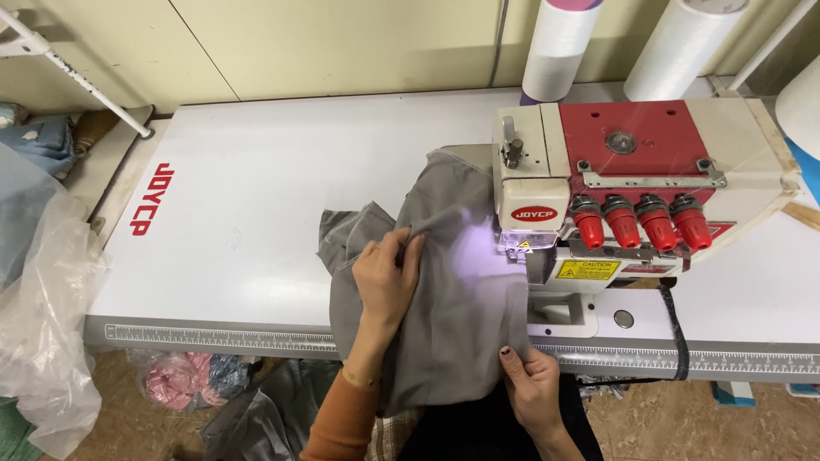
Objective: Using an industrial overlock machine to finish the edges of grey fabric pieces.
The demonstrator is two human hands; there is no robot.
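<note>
A grey piece of fabric (pixel 457 294) lies across the front of the white sewing table (pixel 256 213) and runs under the presser foot (pixel 519 248) of a white and red overlock sewing machine (pixel 632 183). My left hand (pixel 386 277) pinches a fold of the grey fabric near its left edge. At the table's front edge my right hand (pixel 530 384) grips the fabric's lower right hem. The machine's lamp throws a bright patch on the cloth beside the foot.
Two large white thread cones (pixel 559 47) (pixel 683 47) stand behind the machine. A clear plastic bag (pixel 43 324) hangs at the left. More cloth, pink and grey (pixel 184 380), lies on the floor under the table. Blue cloth (pixel 38 141) is piled far left.
</note>
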